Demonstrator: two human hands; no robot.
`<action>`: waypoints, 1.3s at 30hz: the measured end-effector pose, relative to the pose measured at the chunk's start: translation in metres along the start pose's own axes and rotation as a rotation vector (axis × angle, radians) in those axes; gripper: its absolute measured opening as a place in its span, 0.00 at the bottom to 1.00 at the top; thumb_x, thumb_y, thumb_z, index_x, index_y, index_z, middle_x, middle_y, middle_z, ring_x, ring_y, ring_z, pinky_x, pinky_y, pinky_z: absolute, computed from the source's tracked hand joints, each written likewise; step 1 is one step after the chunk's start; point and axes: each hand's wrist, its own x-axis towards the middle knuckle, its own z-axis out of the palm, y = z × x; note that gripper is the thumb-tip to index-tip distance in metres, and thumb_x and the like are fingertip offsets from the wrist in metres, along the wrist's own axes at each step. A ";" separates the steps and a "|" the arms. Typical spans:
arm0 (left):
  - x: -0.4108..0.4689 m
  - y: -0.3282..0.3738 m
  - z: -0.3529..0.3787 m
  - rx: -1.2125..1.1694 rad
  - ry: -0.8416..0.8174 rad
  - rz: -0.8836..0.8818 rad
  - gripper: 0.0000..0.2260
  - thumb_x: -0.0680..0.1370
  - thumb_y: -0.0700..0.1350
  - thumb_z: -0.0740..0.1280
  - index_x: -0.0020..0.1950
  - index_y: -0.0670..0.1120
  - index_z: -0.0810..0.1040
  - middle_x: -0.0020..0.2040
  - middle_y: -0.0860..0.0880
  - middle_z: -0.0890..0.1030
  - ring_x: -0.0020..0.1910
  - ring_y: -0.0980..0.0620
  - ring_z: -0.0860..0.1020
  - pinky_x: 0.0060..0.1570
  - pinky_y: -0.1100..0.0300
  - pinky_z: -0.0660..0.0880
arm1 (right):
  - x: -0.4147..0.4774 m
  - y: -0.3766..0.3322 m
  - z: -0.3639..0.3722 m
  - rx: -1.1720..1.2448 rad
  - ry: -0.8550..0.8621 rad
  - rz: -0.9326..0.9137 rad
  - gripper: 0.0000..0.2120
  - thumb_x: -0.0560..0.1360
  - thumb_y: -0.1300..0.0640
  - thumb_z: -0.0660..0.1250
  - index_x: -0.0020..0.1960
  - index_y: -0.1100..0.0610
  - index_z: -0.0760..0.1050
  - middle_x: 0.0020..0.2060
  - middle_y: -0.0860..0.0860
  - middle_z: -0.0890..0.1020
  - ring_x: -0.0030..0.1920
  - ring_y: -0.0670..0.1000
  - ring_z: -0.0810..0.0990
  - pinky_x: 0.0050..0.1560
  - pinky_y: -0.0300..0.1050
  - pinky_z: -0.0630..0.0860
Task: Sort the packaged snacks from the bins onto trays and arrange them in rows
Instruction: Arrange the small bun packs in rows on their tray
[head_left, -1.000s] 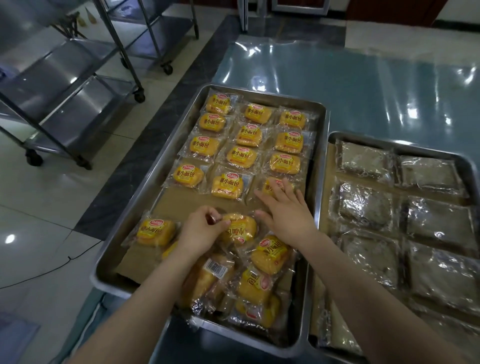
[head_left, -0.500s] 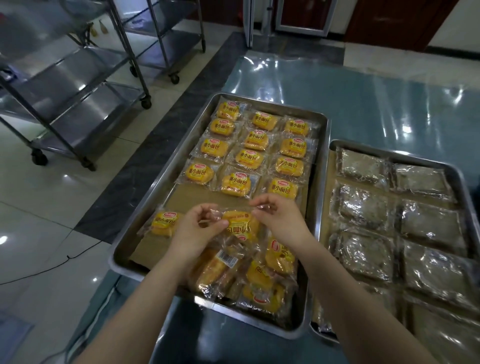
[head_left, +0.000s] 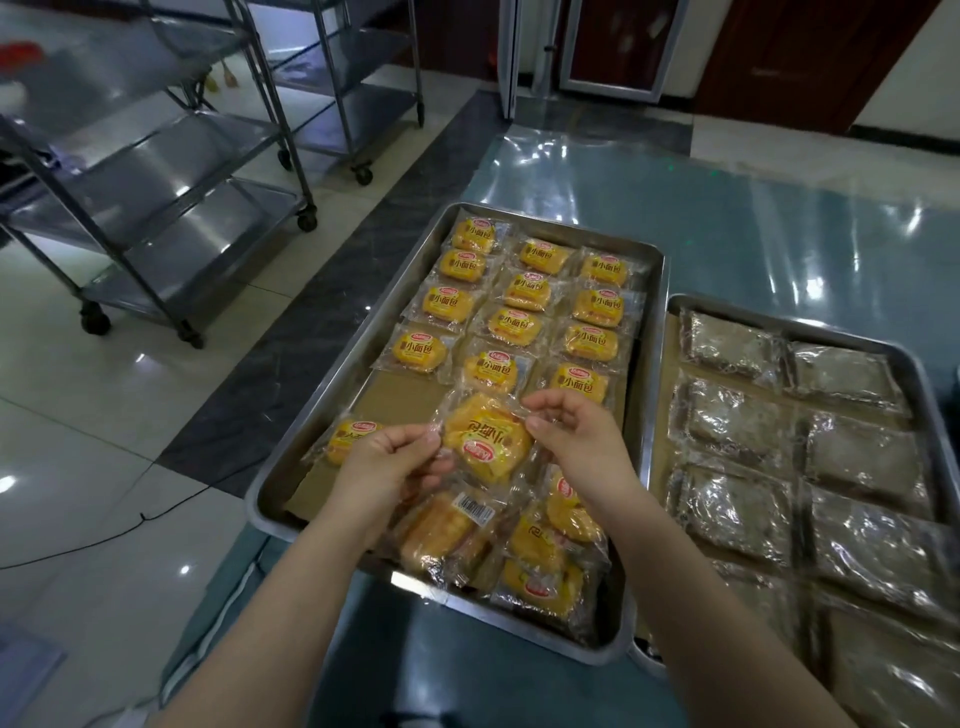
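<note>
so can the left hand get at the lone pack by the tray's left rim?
Likely yes for reach: the lone pack lies right beside the left hand, nothing between them. But that hand and the right hand both pinch the held pack, so it must let go first.

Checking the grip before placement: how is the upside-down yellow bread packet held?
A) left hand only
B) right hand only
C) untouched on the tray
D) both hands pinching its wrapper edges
D: the left hand and the right hand each pinch a wrapper edge of the yellow bread packet above the tray.
</note>
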 end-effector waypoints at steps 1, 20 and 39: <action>-0.001 0.001 -0.001 -0.034 -0.024 -0.007 0.07 0.67 0.43 0.71 0.43 0.42 0.82 0.40 0.42 0.84 0.36 0.51 0.82 0.31 0.64 0.76 | -0.001 0.000 0.000 0.004 -0.005 -0.001 0.11 0.75 0.63 0.68 0.47 0.47 0.80 0.41 0.46 0.81 0.39 0.44 0.79 0.40 0.38 0.76; 0.006 0.019 0.007 0.803 0.142 0.503 0.11 0.79 0.50 0.61 0.37 0.53 0.76 0.30 0.56 0.80 0.29 0.61 0.77 0.31 0.70 0.70 | 0.008 -0.005 0.013 -0.023 -0.018 0.031 0.06 0.73 0.55 0.72 0.39 0.45 0.82 0.40 0.45 0.85 0.42 0.45 0.84 0.42 0.45 0.79; 0.042 -0.024 -0.078 1.441 -0.071 0.104 0.37 0.79 0.59 0.57 0.74 0.55 0.32 0.75 0.49 0.30 0.73 0.48 0.32 0.71 0.47 0.37 | 0.018 0.025 0.037 -0.962 0.046 0.031 0.39 0.73 0.55 0.68 0.77 0.48 0.49 0.71 0.57 0.62 0.67 0.59 0.68 0.60 0.52 0.72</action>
